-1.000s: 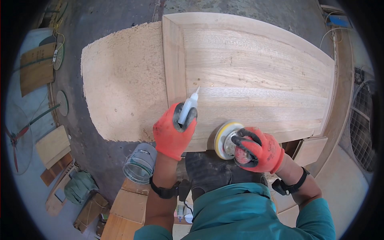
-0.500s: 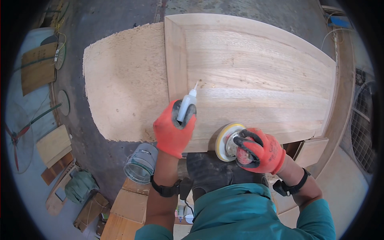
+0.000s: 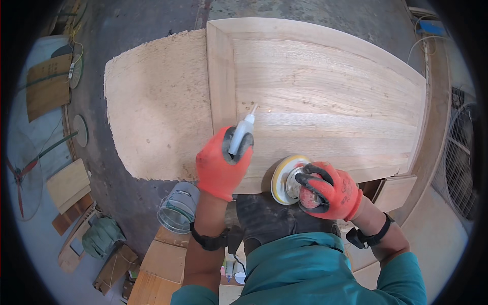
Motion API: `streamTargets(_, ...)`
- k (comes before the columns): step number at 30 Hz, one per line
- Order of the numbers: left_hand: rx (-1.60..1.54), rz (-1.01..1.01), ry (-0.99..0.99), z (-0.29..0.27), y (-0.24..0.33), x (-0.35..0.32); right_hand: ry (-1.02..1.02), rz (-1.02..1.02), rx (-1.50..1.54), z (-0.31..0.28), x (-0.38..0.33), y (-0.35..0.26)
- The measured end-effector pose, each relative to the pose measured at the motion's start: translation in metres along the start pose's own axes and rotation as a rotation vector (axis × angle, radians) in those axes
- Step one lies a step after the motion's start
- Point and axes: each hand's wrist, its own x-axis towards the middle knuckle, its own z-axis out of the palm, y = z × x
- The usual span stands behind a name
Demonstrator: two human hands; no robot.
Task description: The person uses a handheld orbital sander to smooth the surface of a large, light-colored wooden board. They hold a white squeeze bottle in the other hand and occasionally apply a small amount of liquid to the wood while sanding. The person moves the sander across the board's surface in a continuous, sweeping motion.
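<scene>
My left hand (image 3: 223, 161), in a red and black work glove, is closed around a small translucent squeeze bottle (image 3: 241, 135). The bottle's thin nozzle points up and away, its tip at a few small brown specks on the pale wooden panel (image 3: 315, 76). In the same kind of glove, my right hand (image 3: 333, 193) grips a round orbital sander (image 3: 290, 180) at the panel's near edge. The sander is tilted so that its yellow-rimmed white disc faces left. Part of its body is hidden under my fingers.
A rough-edged board (image 3: 157, 101) lies left of the framed panel. A clear bucket (image 3: 179, 207) stands beside my left forearm. Wooden boxes (image 3: 165, 256) are at lower left, a caged fan (image 3: 460, 157) at far right, and a fan with red blades (image 3: 20, 178) at far left.
My left hand has shifted slightly right with the bottle, its nozzle tip moving a little right. The sander has tipped or moved slightly left in my right hand.
</scene>
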Motion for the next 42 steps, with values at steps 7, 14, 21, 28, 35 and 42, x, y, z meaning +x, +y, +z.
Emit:
streamTargets(7, 0.081, 0.021, -0.071, 0.011, -0.001, 0.001, 0.0, 0.013, 0.014, 0.001, -0.005, 0.003)
streamTargets(14, 0.057, 0.023, -0.074, 0.013, 0.0, 0.002, 0.004, 0.014, 0.026, 0.001, -0.009, 0.006)
streamTargets(21, 0.007, -0.021, -0.02, 0.015, 0.003, 0.002, -0.001, 0.016, 0.041, 0.0, -0.01, 0.005)
streamTargets(28, 0.041, 0.026, 0.023, 0.013, 0.001, 0.006, 0.017, 0.013, 0.032, 0.002, -0.012, 0.007)
streamTargets(35, 0.069, 0.038, 0.024, 0.012, 0.002, 0.005, 0.013, 0.027, 0.042, 0.0, -0.012, 0.006)
streamTargets(42, 0.041, 0.016, -0.002, 0.012, 0.003, 0.004, 0.026, 0.026, 0.042, -0.002, -0.011, 0.005)
